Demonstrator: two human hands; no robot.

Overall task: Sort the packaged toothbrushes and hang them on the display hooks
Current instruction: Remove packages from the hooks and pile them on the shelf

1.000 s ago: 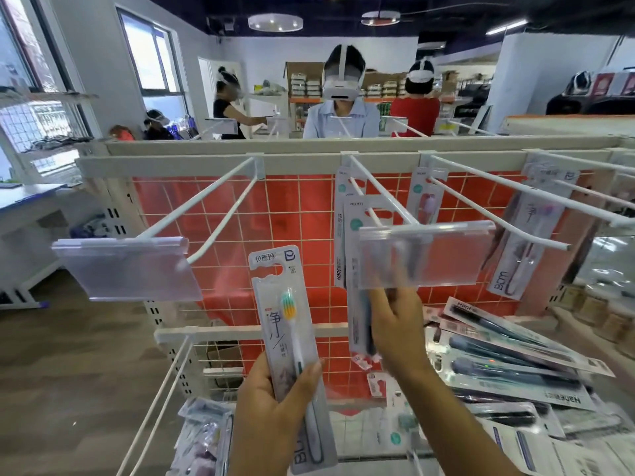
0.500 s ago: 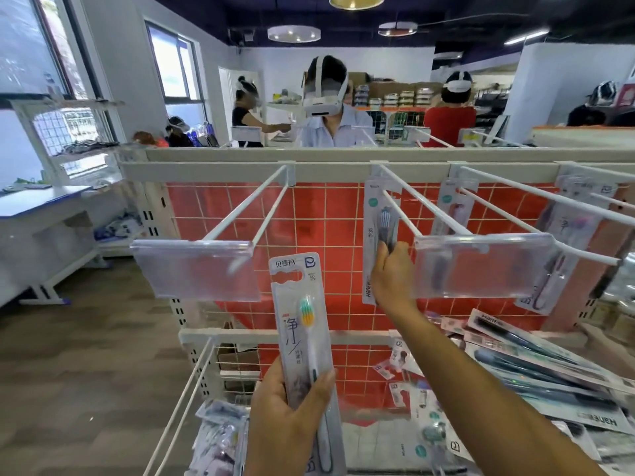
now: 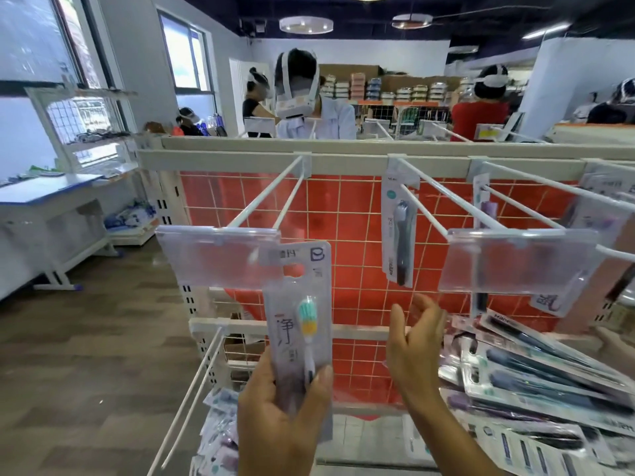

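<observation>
left hand (image 3: 275,412) low in the centre of the frame, thumb and fingers clamped round the bottom of a packaged toothbrush (image 3: 298,324), the card standing upright with its hang slot up by the clear label holder (image 3: 220,257) at the tip of the left display hook (image 3: 271,204). right hand (image 3: 414,341) just right of centre, fingers loosely spread, grasping nothing, hovering below the dark toothbrush pack (image 3: 398,235) hanging far back on the middle hook (image 3: 443,201).

the risk, as i read it: the slot has to find the lower prong, and that label holder sits right across the tip. held only by its bottom edge, the card could flex or twist, miss the prong and butt the plastic. too hard a push and it may slide in the fingers or drop toward the loose packs (image 3: 220,427) at lower left.

other worry is sorting: this light pack differs from the dark ones piled at the right (image 3: 549,383), so the empty left hook looks the proper home, not the middle one.
</observation>
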